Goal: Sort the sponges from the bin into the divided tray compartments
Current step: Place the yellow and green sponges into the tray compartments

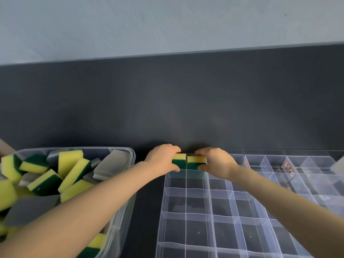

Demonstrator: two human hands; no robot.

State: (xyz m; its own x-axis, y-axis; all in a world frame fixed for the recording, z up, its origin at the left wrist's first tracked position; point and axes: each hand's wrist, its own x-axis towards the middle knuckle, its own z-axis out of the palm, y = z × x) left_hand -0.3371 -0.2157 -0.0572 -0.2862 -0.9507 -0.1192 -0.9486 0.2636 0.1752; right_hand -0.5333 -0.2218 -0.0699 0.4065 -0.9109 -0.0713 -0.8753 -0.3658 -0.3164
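While the tray runs off the frame at right, patterned items in its far compartments blur beyond reading. The left hand pinches the left sponge and the right hand the right sponge, side by side at the tray's far-left corner. The bin is cropped left.

Dark grey tabletop; pale wall behind.

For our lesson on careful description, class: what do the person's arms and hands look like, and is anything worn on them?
Both are bare. The left hand and right hand wear no gloves, and no rings show on the visible fingers. The left forearm and right forearm have no sleeves, watch or bracelet in view.
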